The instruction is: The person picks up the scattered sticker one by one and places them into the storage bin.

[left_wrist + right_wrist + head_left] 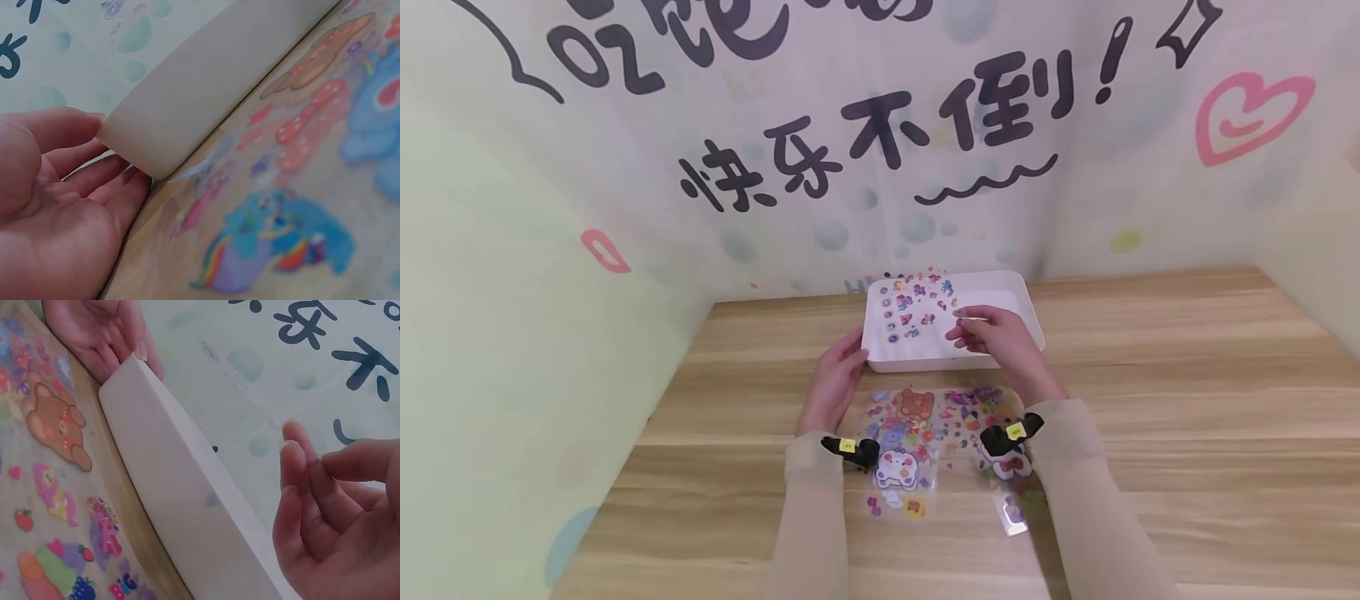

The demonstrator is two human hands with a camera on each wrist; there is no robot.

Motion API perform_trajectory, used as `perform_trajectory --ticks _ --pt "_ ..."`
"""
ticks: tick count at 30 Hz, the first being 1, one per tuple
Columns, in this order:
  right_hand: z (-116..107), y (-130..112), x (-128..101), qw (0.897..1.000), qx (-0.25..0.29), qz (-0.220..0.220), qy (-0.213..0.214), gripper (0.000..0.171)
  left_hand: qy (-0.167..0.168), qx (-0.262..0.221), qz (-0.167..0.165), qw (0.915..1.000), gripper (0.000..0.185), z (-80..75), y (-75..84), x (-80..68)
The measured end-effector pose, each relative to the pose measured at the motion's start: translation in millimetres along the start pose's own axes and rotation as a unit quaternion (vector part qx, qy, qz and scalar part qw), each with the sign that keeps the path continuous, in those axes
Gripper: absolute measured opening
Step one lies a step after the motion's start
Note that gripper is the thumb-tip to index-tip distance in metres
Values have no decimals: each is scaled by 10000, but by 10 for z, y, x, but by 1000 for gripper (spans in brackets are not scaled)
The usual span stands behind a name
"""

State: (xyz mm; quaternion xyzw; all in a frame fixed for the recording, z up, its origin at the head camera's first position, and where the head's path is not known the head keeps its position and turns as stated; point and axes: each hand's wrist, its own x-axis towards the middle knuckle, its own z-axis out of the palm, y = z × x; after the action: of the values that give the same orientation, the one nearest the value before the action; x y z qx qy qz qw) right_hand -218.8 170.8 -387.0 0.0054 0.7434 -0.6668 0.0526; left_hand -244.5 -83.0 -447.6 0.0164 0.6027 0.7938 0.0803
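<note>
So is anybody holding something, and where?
The left hand touches the white tray at its near left corner, fingers straight. The right hand hovers over the tray; a pinched sticker can't be told.

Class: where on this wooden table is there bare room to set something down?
Bare wood lies right of the white tray and left of the left hand. It is crowded between the forearms, where sticker sheets lie under the right hand.

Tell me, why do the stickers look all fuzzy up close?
Left wrist view: the sticker sheet lies too near the lens, so it blurs, while the white tray edge stays sharper. Right wrist view: the right hand is soft. Head view: even light, edges bent.
</note>
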Motion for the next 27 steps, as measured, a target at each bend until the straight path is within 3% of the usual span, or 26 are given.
perform_trajectory --ticks 27 --pt "132 105 113 9989 -464 -13 107 35 188 -88 63 9998 41 -13 -20 68"
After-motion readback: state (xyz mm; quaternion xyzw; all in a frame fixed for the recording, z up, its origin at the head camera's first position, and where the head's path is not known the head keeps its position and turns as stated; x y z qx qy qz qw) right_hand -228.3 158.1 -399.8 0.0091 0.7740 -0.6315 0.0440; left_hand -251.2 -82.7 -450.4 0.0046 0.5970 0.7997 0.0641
